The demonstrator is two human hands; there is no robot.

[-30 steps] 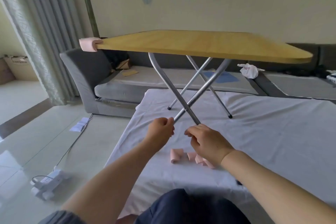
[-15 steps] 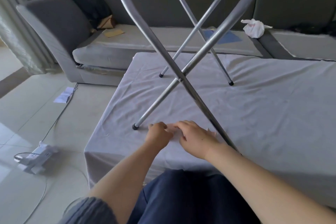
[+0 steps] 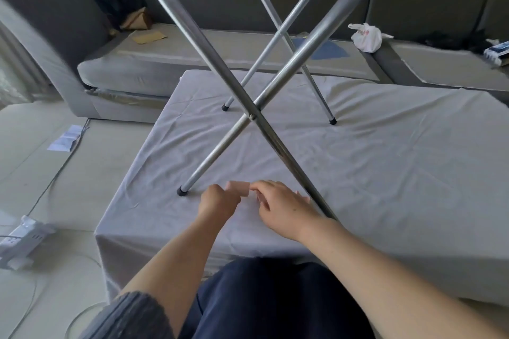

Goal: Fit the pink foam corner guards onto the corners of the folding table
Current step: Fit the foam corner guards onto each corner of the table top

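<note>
Both hands meet low on the sheet-covered bed (image 3: 385,173), just in front of the folding table's crossed metal legs (image 3: 252,115). Left hand (image 3: 217,202): fingers curled, apparently pinching the near end of a pink foam guard (image 3: 238,187). Right hand (image 3: 283,205): fingers bent down over the same spot; whether they hold this guard or another beneath the palm, I cannot tell, since the hand hides it. The guard lies on the sheet between the near-left leg foot (image 3: 181,191) and the right-hand leg. The table's top is out of view.

Step in hand, judged: picking up a guard. Advice: lift one piece only, find its open groove, turn that toward a bare corner, then push it on squarely.
</note>
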